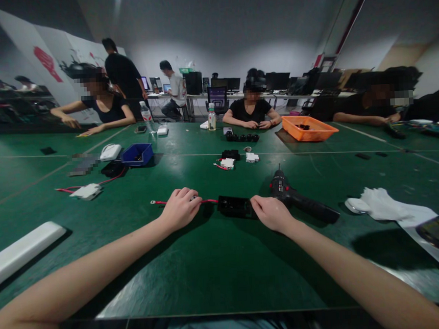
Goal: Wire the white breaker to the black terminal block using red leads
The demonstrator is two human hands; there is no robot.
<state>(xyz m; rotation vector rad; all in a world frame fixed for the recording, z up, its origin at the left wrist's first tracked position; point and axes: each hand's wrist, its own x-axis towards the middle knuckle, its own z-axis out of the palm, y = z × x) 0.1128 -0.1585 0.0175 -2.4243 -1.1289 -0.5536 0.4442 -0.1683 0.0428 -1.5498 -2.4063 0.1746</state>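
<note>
A black plastic housing (235, 207) lies on the green table in front of me, with a red wire (208, 201) running out of its left side. My left hand (181, 208) is closed round that wire, and the wire's end with a metal ring terminal (154, 202) sticks out to its left. My right hand (271, 212) grips the right end of the housing, its fingers curled over the edge. Just beyond my right hand a black cordless drill (298, 199) lies on its side, bit pointing away from me.
White connectors with red wires (227, 163) lie farther off, and another white connector (87, 191) at left. A blue bin (137, 155) and an orange basket (308, 128) hold small black parts. A long white bar (27, 250) is at left, crumpled white paper (379, 204) at right. Co-workers sit opposite.
</note>
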